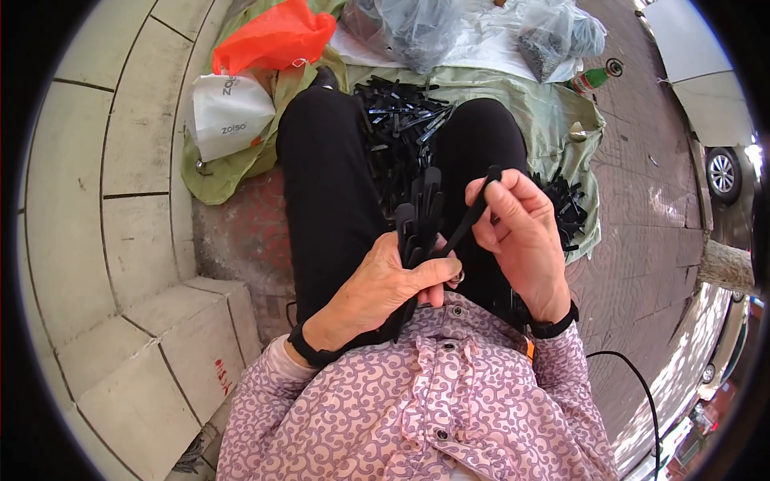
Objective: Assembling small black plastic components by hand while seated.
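In the head view, a bundle of slim black pieces (419,220) is held upright, tips uneven, in the closed grip of the left hand (391,276). 1 black piece (472,213) is pinched near its upper end by the right hand (520,228), its lower end near the left thumb. If the left grip were slackened, pieces could be dropped; if the slanted piece were pushed in, the bundle could be splayed.
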A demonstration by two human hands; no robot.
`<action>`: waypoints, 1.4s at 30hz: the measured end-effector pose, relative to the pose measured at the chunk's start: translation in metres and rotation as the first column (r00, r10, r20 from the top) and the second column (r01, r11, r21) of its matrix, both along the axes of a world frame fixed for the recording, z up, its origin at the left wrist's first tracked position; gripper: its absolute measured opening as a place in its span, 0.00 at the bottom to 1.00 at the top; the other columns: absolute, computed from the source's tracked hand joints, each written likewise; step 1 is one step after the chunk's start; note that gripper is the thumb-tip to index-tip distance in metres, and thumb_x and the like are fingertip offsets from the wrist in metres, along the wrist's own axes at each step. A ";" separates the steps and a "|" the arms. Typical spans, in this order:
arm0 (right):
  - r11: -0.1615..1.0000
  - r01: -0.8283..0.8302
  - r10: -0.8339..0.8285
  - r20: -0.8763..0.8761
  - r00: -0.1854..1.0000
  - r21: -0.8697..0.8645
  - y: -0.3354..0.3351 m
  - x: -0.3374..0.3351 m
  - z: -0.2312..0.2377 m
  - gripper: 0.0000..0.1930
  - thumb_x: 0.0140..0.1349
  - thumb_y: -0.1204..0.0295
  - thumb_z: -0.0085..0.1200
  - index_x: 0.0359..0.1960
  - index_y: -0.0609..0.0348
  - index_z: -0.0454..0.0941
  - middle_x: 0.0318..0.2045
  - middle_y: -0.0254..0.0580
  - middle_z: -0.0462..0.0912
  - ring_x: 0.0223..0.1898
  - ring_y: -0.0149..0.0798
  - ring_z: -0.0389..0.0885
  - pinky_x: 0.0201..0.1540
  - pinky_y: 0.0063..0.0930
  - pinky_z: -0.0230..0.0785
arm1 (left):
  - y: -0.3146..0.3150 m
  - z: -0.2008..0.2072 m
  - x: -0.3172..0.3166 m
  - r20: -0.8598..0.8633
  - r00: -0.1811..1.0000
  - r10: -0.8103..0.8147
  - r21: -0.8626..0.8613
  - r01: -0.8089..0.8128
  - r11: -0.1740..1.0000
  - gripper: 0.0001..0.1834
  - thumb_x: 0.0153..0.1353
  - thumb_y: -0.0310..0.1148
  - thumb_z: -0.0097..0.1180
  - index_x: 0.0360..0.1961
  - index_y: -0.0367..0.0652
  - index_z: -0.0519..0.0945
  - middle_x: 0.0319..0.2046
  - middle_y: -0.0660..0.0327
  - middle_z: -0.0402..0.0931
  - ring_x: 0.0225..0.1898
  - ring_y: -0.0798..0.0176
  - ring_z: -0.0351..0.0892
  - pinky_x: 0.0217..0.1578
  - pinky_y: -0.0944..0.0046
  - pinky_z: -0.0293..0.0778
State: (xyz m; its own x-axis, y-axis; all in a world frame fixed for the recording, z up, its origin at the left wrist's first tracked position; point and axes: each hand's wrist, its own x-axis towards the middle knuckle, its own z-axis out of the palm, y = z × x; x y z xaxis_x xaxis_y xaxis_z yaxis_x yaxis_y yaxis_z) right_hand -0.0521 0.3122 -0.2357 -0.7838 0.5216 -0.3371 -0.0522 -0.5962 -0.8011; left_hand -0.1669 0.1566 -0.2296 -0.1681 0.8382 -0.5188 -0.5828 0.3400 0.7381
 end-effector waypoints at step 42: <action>0.988 -0.121 0.137 -0.173 0.975 0.099 -0.033 0.013 -0.014 0.11 0.62 0.82 0.44 0.46 0.62 0.61 0.21 0.38 0.81 0.20 0.26 0.79 0.17 0.18 0.57 | 0.016 0.014 -0.004 -0.426 0.899 0.102 0.037 -0.096 0.995 0.08 0.67 0.30 0.53 0.34 0.36 0.78 0.24 0.65 0.72 0.25 0.72 0.66 0.29 0.71 0.61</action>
State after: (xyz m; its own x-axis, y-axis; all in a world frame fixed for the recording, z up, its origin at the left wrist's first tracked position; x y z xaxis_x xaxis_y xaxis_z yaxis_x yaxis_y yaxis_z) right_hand -0.0388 0.2795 -0.2495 -0.8898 0.4334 -0.1431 -0.1264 -0.5353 -0.8352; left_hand -0.1713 0.1721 -0.2152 -0.4531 0.8126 -0.3667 -0.2414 0.2841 0.9279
